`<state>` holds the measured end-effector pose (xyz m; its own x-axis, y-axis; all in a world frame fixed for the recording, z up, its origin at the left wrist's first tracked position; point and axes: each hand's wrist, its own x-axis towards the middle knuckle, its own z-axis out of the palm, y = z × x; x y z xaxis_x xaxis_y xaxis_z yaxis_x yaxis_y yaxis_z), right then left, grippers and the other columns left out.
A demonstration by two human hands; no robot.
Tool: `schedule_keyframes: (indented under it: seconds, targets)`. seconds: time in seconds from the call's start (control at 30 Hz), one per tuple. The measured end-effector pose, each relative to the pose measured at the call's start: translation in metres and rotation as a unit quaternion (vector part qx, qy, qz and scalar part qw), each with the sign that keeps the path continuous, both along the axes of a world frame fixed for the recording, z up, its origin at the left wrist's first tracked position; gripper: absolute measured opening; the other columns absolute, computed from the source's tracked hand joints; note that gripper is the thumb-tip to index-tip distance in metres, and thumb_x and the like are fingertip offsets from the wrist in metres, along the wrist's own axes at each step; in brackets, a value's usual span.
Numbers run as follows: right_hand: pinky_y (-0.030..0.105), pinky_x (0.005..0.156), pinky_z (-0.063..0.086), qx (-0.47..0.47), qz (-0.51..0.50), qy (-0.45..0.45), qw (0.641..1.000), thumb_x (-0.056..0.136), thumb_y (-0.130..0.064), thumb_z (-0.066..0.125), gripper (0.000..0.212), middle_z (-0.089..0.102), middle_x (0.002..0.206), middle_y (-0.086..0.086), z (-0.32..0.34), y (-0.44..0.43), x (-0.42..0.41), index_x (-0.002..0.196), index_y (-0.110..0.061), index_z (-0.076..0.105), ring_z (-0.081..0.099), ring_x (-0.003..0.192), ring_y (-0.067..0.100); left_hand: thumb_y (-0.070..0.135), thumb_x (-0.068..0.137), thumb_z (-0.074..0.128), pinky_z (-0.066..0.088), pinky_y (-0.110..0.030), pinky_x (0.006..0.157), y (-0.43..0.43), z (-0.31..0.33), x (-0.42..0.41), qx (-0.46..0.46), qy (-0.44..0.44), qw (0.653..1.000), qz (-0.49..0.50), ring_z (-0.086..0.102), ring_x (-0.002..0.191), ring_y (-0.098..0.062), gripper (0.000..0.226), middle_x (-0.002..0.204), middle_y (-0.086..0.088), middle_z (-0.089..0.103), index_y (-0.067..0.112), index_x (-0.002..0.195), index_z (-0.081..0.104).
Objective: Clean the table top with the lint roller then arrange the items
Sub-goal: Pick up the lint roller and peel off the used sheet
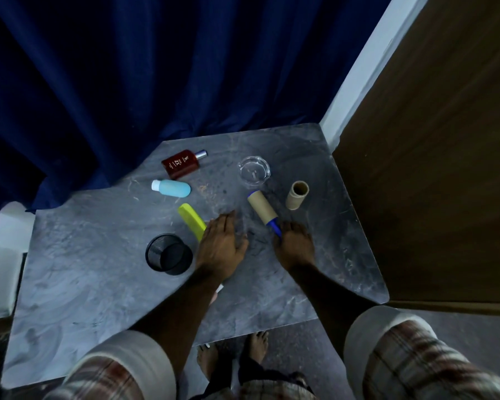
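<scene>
A grey marbled table top (98, 269) carries scattered items. My right hand (296, 248) grips the blue handle of the lint roller (261, 209), whose tan roll lies on the table pointing away from me. My left hand (221, 245) rests flat on the table beside it, fingers together, holding nothing; it covers the near end of a yellow comb (191, 220). Farther back lie a red-brown perfume bottle (182, 164) and a light blue bottle (172, 188), both on their sides. A clear glass dish (254, 171) and a cardboard tube (297, 195) stand near the roller.
A black mesh cup (168, 256) lies tipped on its side left of my left hand. A dark blue curtain (156, 67) hangs behind the table. A brown wooden panel (430, 168) borders the right edge. My bare feet (234, 353) show below the near edge.
</scene>
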<state>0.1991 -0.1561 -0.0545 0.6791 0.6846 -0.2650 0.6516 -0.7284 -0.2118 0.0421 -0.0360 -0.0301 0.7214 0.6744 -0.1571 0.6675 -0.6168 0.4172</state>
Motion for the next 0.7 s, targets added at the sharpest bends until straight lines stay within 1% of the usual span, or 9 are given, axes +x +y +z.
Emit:
schedule_keyframes:
  seconds: [0.1,0.2,0.3,0.33,0.4,0.47,0.53,0.6,0.7]
  targets:
    - [0.041,0.103,0.044,0.022,0.002,0.007,1.0,0.099,-0.032,0.052,0.041,0.061,0.131,0.014,0.001,-0.001,0.005,0.134,-0.012,0.058,0.055,0.123,0.035,0.037,0.1,0.058,0.03,-0.042,0.127,-0.001,0.004,0.005,-0.032,-0.029,0.999,0.026,0.038,0.152,-0.032,0.075,0.164,-0.016,0.04,0.009,0.163,0.03]
    - [0.041,0.105,0.042,0.045,0.002,0.007,0.999,0.099,-0.026,0.053,0.038,0.062,0.129,0.015,0.004,-0.003,0.008,0.131,-0.009,0.059,0.055,0.122,0.035,0.033,0.1,0.06,0.033,-0.041,0.126,0.0,0.004,0.008,-0.077,-0.057,0.994,0.048,0.034,0.154,-0.029,0.076,0.166,-0.012,0.036,0.009,0.164,0.026]
    - [0.045,0.1,0.048,0.109,0.005,0.002,0.994,0.094,-0.018,0.062,0.033,0.066,0.12,0.019,0.015,-0.004,0.008,0.124,-0.005,0.065,0.06,0.114,0.039,0.017,0.099,0.062,0.042,-0.049,0.12,0.0,0.008,0.015,-0.166,-0.138,0.969,0.12,0.05,0.141,-0.041,0.062,0.152,-0.026,0.049,-0.004,0.153,0.041]
    - [0.046,0.099,0.05,0.131,0.009,0.003,0.991,0.093,-0.018,0.064,0.032,0.067,0.118,0.018,0.02,-0.005,0.007,0.122,-0.005,0.067,0.061,0.112,0.039,0.014,0.098,0.062,0.048,-0.052,0.112,0.0,0.011,0.019,-0.198,-0.185,0.947,0.175,0.06,0.127,-0.045,0.055,0.142,-0.03,0.056,-0.007,0.146,0.046]
    - [0.047,0.097,0.051,0.169,0.015,0.011,0.986,0.095,-0.02,0.063,0.031,0.067,0.118,0.015,0.033,-0.008,0.005,0.124,-0.008,0.067,0.062,0.111,0.035,0.016,0.099,0.066,0.058,-0.052,0.099,0.0,0.025,0.027,-0.267,-0.259,0.879,0.298,0.069,0.101,-0.035,0.051,0.136,-0.02,0.062,0.004,0.145,0.049]
    - [0.047,0.094,0.053,0.212,0.022,0.028,0.977,0.098,-0.022,0.062,0.029,0.066,0.119,0.011,0.049,-0.011,0.001,0.125,-0.013,0.066,0.062,0.109,0.031,0.023,0.099,0.068,0.063,-0.055,0.091,0.001,0.042,0.03,-0.36,-0.315,0.795,0.374,0.07,0.099,-0.03,0.046,0.139,-0.009,0.062,0.02,0.139,0.047]
    - [0.043,0.091,0.052,0.244,0.038,0.002,0.969,0.098,-0.024,0.061,0.027,0.067,0.118,0.008,0.067,-0.015,-0.003,0.124,-0.016,0.066,0.061,0.107,0.027,0.033,0.096,0.073,0.064,-0.052,0.082,0.003,0.057,0.028,-0.437,-0.342,0.73,0.398,0.071,0.094,-0.026,0.047,0.135,-0.006,0.065,0.026,0.133,0.046]
    - [0.04,0.088,0.045,0.253,0.059,-0.062,0.964,0.098,-0.027,0.06,0.027,0.068,0.117,0.006,0.086,-0.019,-0.007,0.121,-0.018,0.068,0.059,0.106,0.028,0.045,0.092,0.076,0.066,-0.042,0.07,0.002,0.075,0.02,-0.476,-0.354,0.702,0.394,0.073,0.086,-0.022,0.056,0.126,-0.006,0.069,0.02,0.136,0.052]
    - [0.04,0.083,0.041,0.263,0.097,-0.111,0.954,0.097,-0.027,0.065,0.025,0.068,0.117,0.005,0.115,-0.023,-0.014,0.119,-0.017,0.069,0.059,0.107,0.029,0.053,0.087,0.079,0.065,-0.035,0.063,-0.005,0.105,0.002,-0.483,-0.386,0.685,0.385,0.077,0.082,-0.021,0.059,0.112,-0.008,0.074,0.016,0.13,0.062]
